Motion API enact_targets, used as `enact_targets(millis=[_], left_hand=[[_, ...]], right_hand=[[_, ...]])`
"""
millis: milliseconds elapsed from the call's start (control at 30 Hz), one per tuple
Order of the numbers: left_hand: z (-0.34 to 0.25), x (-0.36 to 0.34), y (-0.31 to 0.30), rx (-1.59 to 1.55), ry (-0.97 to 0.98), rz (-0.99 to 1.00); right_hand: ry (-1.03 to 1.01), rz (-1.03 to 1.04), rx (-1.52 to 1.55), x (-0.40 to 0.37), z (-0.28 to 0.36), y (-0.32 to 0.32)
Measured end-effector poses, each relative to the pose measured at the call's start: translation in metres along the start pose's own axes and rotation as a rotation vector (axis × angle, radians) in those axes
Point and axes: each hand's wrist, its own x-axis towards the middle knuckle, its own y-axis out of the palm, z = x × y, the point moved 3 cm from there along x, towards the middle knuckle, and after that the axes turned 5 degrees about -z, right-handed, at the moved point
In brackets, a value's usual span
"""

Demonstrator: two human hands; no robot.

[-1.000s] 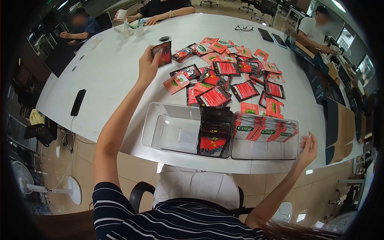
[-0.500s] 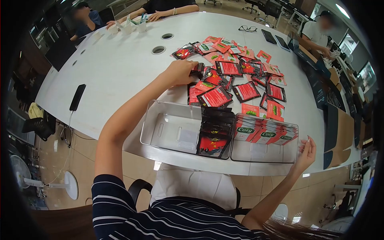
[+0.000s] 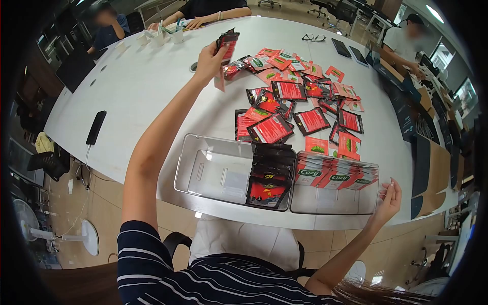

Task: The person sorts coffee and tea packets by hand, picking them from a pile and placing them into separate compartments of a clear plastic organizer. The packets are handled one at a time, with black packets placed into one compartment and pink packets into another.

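Dark sachet (image 3: 227,41) is pinched at the fingertips of your left hand (image 3: 207,62), up over the pile (image 3: 300,96), w/ a pink packet (image 3: 219,81) dangling below the fingers (thin hold, I'd say), so it could slip. Right hand (image 3: 389,199) is half-curled and empty, just beside the clear bin (image 3: 203,168).

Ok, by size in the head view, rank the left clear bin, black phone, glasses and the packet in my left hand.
1. left clear bin, largest.
2. black phone and the packet in the left hand look alike.
3. glasses, smallest, though farthest from the camera.
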Motion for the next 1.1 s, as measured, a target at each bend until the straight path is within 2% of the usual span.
enact_targets(millis=[67,167,200,300,333,433,467,567,767,867,967,1100], left_hand=[[0.0,0.002,0.001,0.11,0.159,-0.064],[-0.013,-0.009,0.009,0.314,0.417,-0.065],[0.003,-0.006,0.013,0.373,0.54,-0.041],[0.031,-0.014,0.023,0.702,0.41,0.132],[0.039,-0.016,0.027,0.776,0.344,0.246],[0.022,-0.028,0.034,0.866,0.337,0.211],[0.017,-0.03,0.035,0.909,0.391,0.227],[0.017,-0.022,0.03,0.953,0.395,0.377],[0.003,-0.026,0.012,0.886,0.203,0.534],[-0.006,-0.048,0.012,0.928,0.392,0.417],[-0.002,-0.046,0.009,0.897,0.41,0.484],[-0.011,-0.042,-0.001,0.859,0.247,0.682]], right_hand=[[0.005,-0.002,-0.005,-0.001,0.001,0.001],[0.015,-0.004,-0.009,-0.001,0.0,0.001],[0.016,-0.005,-0.008,-0.001,-0.001,0.001],[0.038,-0.002,-0.002,0.0,0.0,0.001],[0.049,0.001,0.0,0.0,0.0,0.001],[0.044,-0.006,-0.02,-0.001,0.002,0.002],[0.039,-0.005,-0.016,-0.001,0.002,0.002],[0.038,-0.003,-0.008,-0.001,0.001,0.002],[0.03,0.003,0.021,-0.001,0.001,0.001],[0.023,0.007,0.048,0.001,-0.005,0.0],[0.028,0.014,0.047,0.001,-0.008,-0.001],[0.031,0.027,0.041,0.001,-0.006,-0.001]])
